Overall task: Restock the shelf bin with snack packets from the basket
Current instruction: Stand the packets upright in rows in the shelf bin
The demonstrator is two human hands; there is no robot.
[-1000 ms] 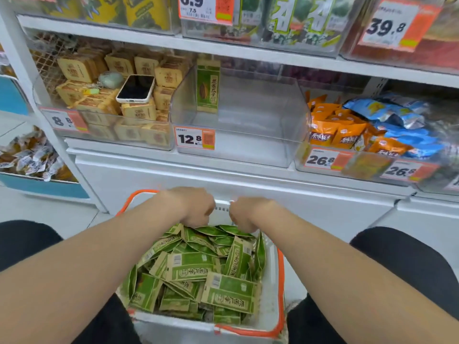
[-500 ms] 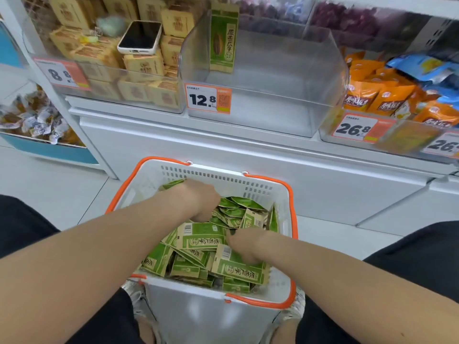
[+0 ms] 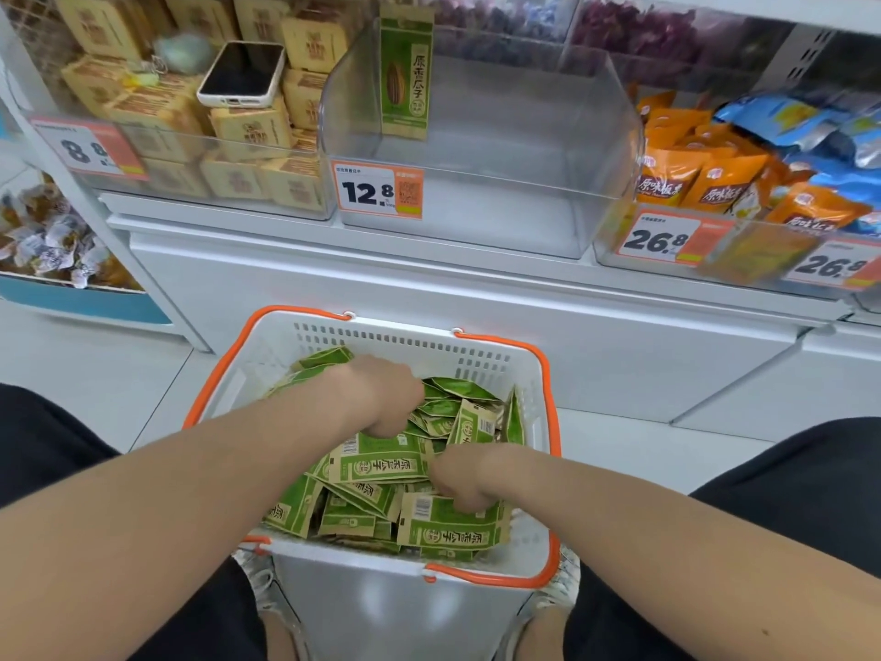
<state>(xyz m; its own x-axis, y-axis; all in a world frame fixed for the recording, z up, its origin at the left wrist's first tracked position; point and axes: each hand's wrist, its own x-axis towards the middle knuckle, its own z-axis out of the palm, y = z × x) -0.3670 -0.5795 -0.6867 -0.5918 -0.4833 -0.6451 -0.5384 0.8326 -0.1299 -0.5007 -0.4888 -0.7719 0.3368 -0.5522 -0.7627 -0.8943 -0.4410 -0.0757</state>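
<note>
- Basket: white plastic with a slotted wall and orange handles folded down along the rim. It stands on the floor between the person's knees, below the shelf.
- Snack packets: green and tan sachets heaped loose in the basket. They are printed 原香瓜子, with a round logo and a barcode at one end.
- Left hand: reaches into the far half of the heap. The fingers are curled downward and the tips are buried among the packets. Whether they clamp one cannot be told.
- Right hand: lies at the near right of the heap. The fingers are curled together and close on the top edge of the nearest packet.
- Shelf bin: clear plastic, at the centre of the shelf above the basket.
- Price tag: white and orange, on the bin's front left, reading 12.8.
- Sample packet: green, upright at the bin's left rear, reading 原香瓜子 beside a seed picture.
- Tan boxes: stacked in the clear bin to the left. The print is too blurred to read.
- Phone: white-edged, with a dark screen, lying face up on the tan boxes.
- Left tag: reads 8.8.
- Orange packets: in the bin to the right, with lettering that begins 原味.
- Blue packets: behind and to the right of the orange ones. Their print cannot be read.
- Right tags: two, each reading 26.8.
</note>
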